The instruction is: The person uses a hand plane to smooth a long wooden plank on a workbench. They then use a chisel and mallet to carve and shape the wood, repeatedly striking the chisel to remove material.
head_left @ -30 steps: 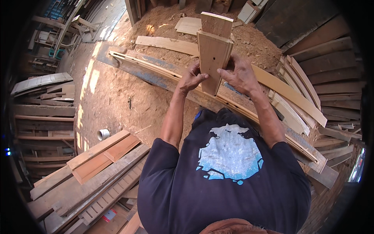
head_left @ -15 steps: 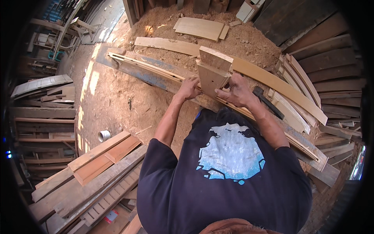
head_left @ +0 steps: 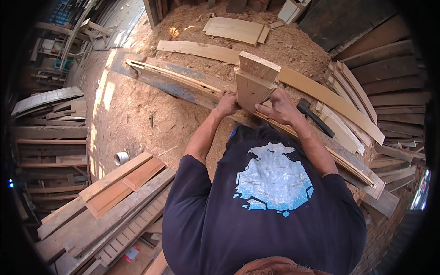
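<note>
A short stack of pale upright boards [head_left: 251, 87] stands across a long grooved wooden rail [head_left: 178, 79], which lies slantwise on a worn bench plank [head_left: 188, 95]. My right hand [head_left: 280, 108] is closed on the right side of the upright boards, thumb in front and fingers partly hidden behind. My left hand [head_left: 227, 102] is curled round the grooved rail, right beside the boards' left edge; its fingertips are partly hidden. A dark-headed hammer [head_left: 315, 118] rests to the right of my right hand.
Sawdust covers the floor [head_left: 137, 101]. Loose pale boards [head_left: 236, 31] lie beyond the bench, and a long curved-looking plank [head_left: 330, 101] lies to the right. Stacked timber [head_left: 110, 220] fills the lower left, near a white pipe piece [head_left: 121, 158]. More boards [head_left: 394, 87] line the right side.
The upright boards have shifted slightly to the right, and my left hand has moved a little right with them. My right hand keeps its hold.
</note>
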Available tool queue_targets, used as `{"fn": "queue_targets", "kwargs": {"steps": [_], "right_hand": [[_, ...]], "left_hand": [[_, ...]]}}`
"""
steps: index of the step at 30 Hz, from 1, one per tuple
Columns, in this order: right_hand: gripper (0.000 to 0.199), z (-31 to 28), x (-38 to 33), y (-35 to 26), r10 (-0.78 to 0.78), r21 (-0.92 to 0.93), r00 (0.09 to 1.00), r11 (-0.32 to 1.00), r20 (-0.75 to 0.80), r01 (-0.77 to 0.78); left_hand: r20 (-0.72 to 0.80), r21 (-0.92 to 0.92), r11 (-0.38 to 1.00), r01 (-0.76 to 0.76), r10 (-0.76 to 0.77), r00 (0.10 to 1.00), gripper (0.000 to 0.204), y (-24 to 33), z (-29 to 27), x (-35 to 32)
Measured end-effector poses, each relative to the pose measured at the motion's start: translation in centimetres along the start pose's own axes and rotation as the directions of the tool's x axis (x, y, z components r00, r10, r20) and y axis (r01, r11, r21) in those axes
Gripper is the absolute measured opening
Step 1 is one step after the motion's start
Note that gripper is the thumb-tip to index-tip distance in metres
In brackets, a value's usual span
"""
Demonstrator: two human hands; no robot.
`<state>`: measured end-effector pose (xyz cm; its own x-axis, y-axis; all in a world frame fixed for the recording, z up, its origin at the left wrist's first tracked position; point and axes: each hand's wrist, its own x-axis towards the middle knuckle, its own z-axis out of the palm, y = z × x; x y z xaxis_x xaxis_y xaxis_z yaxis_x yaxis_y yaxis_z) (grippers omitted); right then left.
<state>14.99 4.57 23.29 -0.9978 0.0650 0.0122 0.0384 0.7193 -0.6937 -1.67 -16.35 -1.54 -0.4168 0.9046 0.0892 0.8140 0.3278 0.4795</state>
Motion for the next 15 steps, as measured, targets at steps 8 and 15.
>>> {"fn": "queue_targets", "kwargs": {"steps": [8, 15], "right_hand": [[0.039, 2.5, -0.4, 1.9, -0.019, 0.009, 1.000, 1.000, -0.024, 0.020], [0.051, 10.1, -1.0, 10.3, 0.038, -0.024, 0.989, 0.999, 0.140, -0.035]], "left_hand": [[0.025, -0.090, 0.996, 0.001, 0.001, 1.000, 0.031, 0.2, -0.9, 0.2], [0.002, -0.023, 1.000, -0.004, 0.004, 1.000, 0.038, 0.0, -0.1, 0.5]]}}
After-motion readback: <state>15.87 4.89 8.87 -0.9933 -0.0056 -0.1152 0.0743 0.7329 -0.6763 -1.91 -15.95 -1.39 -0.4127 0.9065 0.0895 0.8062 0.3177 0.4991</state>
